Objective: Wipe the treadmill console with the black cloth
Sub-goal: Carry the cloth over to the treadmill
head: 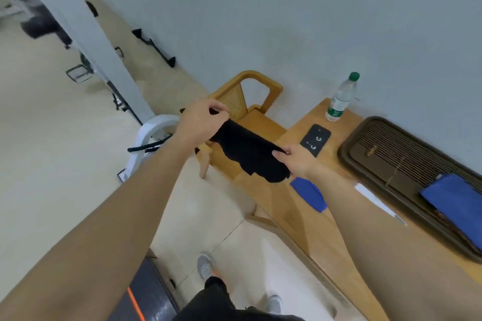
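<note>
The black cloth (247, 151) hangs spread between both hands, in front of me at chest height. My left hand (200, 122) pinches its upper left corner. My right hand (297, 159) pinches its right edge. The cloth's lower part droops over the wooden table's corner. A dark treadmill belt with an orange stripe (140, 294) shows at the bottom left, and a white treadmill frame (148, 135) curves up behind my left forearm. The console itself is not in sight.
A wooden table (326, 229) runs along the wall on the right. It carries a water bottle (341, 98), a black phone (315, 139), a blue cloth (310, 195) and a dark slatted tray (365, 133) holding another blue cloth (456, 198). A wooden chair (250, 101) stands behind the black cloth.
</note>
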The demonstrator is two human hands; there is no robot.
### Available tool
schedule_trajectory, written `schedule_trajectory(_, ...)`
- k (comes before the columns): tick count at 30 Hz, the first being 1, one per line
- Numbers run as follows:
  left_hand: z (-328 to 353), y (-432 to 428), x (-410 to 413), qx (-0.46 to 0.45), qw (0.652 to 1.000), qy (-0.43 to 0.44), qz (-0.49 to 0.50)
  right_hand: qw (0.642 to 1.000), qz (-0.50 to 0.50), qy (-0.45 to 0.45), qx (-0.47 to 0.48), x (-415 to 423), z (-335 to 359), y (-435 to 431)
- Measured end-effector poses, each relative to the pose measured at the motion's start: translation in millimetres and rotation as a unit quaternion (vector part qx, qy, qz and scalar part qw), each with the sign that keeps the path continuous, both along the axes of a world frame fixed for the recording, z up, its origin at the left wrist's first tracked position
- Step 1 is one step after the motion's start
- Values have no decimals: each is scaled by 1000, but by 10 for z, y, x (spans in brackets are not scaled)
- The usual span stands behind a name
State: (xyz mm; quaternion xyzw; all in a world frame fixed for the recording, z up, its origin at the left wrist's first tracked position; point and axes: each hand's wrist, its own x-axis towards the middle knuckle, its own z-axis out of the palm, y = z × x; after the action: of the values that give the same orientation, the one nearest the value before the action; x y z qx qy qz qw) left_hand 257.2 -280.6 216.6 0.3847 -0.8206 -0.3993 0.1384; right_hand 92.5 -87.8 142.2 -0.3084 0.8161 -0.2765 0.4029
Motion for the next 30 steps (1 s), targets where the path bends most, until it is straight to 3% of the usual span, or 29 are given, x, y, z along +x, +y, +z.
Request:
schedule_trajectory(6, -266, -1022, 1306, -41, 985, -168, 27, 997, 31, -14, -64, 668, 233, -1467)
schedule_trajectory(9, -424, -1495, 1941, -6, 976, -213, 50, 994, 73, -35, -78, 1160, 278, -2197)
schedule_trajectory(14, -642, -2034, 2927, 65, 970, -200, 126, 981, 182, -40, -57, 2125, 203, -3309)
schedule_trajectory(19, -809, -2458, 3590, 157, 950, -123, 240, 953, 298, -34, -31, 2924, 120, -4210)
schedule_trajectory(30, -1191, -3486, 5128, 213, 839, -53, 498, 855, 517, -13, -17, 4592, -243, -6425)
